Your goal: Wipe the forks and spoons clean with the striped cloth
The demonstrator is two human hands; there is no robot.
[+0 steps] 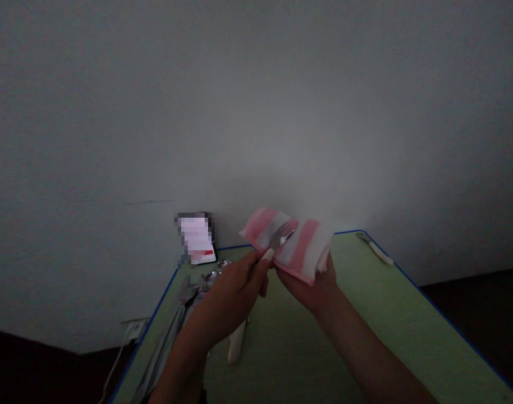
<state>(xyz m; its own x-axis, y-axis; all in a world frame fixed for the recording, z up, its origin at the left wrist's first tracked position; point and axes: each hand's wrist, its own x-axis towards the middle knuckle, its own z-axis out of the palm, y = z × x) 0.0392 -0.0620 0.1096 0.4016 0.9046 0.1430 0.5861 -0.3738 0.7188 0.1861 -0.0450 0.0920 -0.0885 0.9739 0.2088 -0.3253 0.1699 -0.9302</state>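
Note:
My left hand (239, 286) is closed around the pale handle of a fork (278, 237), whose metal tines point up and away from me. Behind and under the fork lies a folded pink-and-white striped cloth (305, 247). My right hand (309, 286) supports this cloth from below, its fingers mostly hidden by the fabric. The fork head rests against the cloth, above the table. Below my left wrist, a pale-handled utensil (236, 343) lies on the table, its far end hidden by the hand.
Several metal spoons (189, 293) and other long cutlery lie along the left side of the green table (298, 359). A phone (197, 238) leans on the wall at the back left. A white-handled utensil (376, 249) lies at the back right edge. A socket with a cable (134, 331) is at left.

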